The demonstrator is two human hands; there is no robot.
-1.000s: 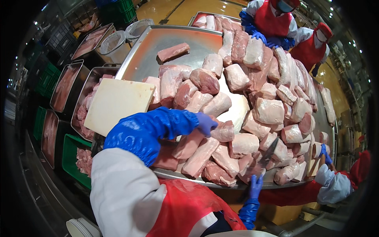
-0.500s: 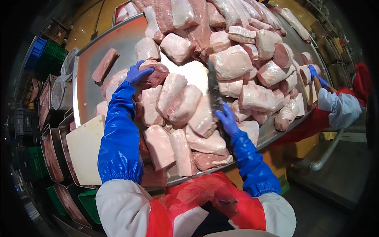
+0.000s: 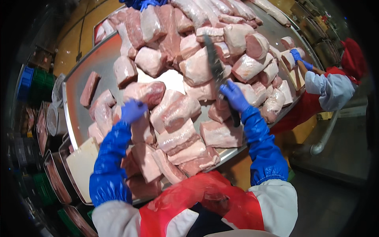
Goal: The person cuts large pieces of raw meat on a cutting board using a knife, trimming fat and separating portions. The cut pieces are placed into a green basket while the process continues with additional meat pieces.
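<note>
Dark and blurred by motion, a long knife (image 3: pixel 214 63) points away from me over the meat, and my right hand (image 3: pixel 233 96) is closed round it. My left hand (image 3: pixel 132 111) is at the near side of a pork piece (image 3: pixel 143 93) with a darker red end. Its fingers look bent and partly smeared, so whether they grip the meat is unclear. Between my hands lie more pale pork pieces (image 3: pixel 173 108). A thick squared pork block (image 3: pixel 222 133) sits by the table's near edge, below the knife. Both my hands wear blue gloves.
Pork cuts are heaped over the metal table (image 3: pixel 89 65), around a white board (image 3: pixel 170 81). At right a co-worker's gloved hands (image 3: pixel 297 56) touch meat; another person's blue glove (image 3: pixel 148 3) shows at the top. A pale cutting board (image 3: pixel 83 166) and meat-filled trays (image 3: pixel 55 173) stand left.
The view has shifted. My left hand has come nearer to me, and the red-ended piece lies turned, further right among its neighbours. The knife has swung to a slant, uncovering the squared block.
</note>
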